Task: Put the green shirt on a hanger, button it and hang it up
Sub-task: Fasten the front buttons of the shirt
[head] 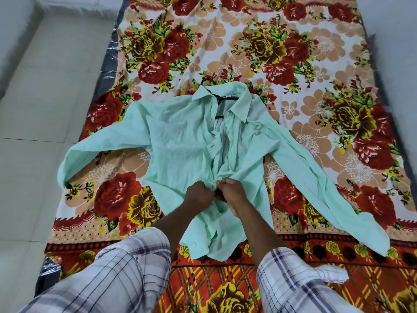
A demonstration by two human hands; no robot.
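Note:
The pale green shirt (180, 141) lies face up on a flowered bedsheet, sleeves spread to both sides. A black hanger (220, 99) sits inside the collar, its hook poking out past the collar at the far end. The upper front stands apart, showing the hanger's bar. My left hand (199, 195) and my right hand (233, 192) meet at the front opening in the lower half of the shirt, each pinching one edge of the fabric. The button between the fingers is hidden.
The flowered sheet (293, 64) covers a mattress on the floor. Pale floor tiles (45, 109) lie to the left, a white wall to the right. My checked sleeves fill the bottom of the view.

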